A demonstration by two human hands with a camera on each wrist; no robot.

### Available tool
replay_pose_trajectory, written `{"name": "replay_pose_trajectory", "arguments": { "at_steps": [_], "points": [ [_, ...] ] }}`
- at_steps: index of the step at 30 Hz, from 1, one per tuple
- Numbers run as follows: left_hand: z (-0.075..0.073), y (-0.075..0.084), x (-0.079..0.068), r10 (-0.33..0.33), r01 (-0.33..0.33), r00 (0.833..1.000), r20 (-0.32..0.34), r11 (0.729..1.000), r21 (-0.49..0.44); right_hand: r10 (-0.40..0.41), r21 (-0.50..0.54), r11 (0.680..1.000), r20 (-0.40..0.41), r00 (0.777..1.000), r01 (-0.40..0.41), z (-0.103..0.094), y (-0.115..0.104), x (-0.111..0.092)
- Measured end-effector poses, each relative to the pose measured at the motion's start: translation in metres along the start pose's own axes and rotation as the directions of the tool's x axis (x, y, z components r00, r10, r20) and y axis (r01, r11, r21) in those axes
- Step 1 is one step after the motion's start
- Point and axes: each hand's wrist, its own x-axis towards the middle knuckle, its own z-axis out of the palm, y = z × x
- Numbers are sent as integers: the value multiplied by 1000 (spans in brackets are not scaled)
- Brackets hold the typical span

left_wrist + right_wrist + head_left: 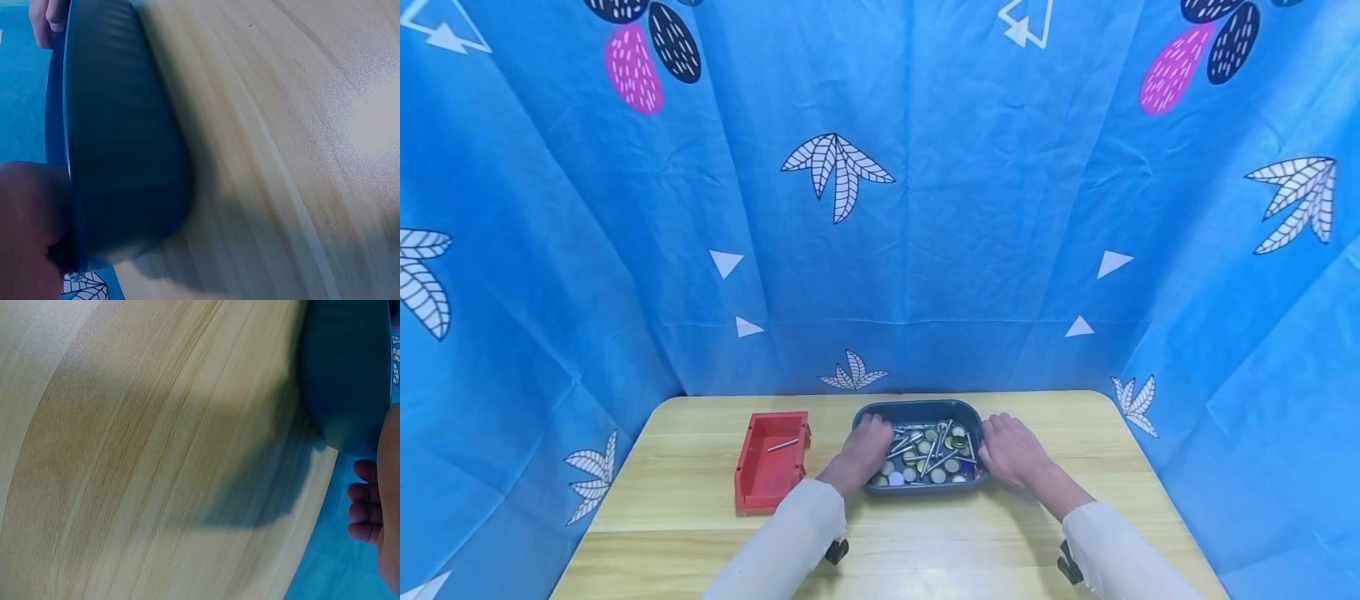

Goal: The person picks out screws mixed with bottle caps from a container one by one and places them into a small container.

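A dark grey-blue plastic tray (917,489) sits at the back middle of the table, holding a jumble of long bolts (933,450) and round bottle caps (937,475). My left hand (871,443) grips its left end, with the fingers over the rim and inside. At the opposite end, my right hand (1011,450) holds the rim from outside. In the left wrist view the tray's side wall (125,137) fills the left part, close over the table. Curled fingers (364,512) of the right hand show beside the tray's end in the right wrist view.
Left of the tray stands a red plastic bin (769,483) with one bolt (783,445) lying in it. Blue patterned cloth (970,250) hangs behind and at both sides of the wooden table (947,550).
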Motion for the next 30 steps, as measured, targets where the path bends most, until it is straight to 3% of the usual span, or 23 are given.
{"name": "replay_pose_trajectory", "arguments": {
  "at_steps": [8,11,18,30],
  "points": [
    [0,-2,3,84,-69,992,-97,987,146,-10,-13,1000,-34,999,10,1,0,-1],
    [-1,-3,3,103,-82,986,-130,984,155,-16,-28,1000,-34,999,15,2,0,0],
    [-9,-7,-2,150,-128,965,-214,985,114,-3,-10,1000,-7,1000,3,2,0,1],
    [-27,-16,-17,152,-164,959,-240,986,-31,7,-7,1000,9,1000,-7,4,2,2]
  ]
}}
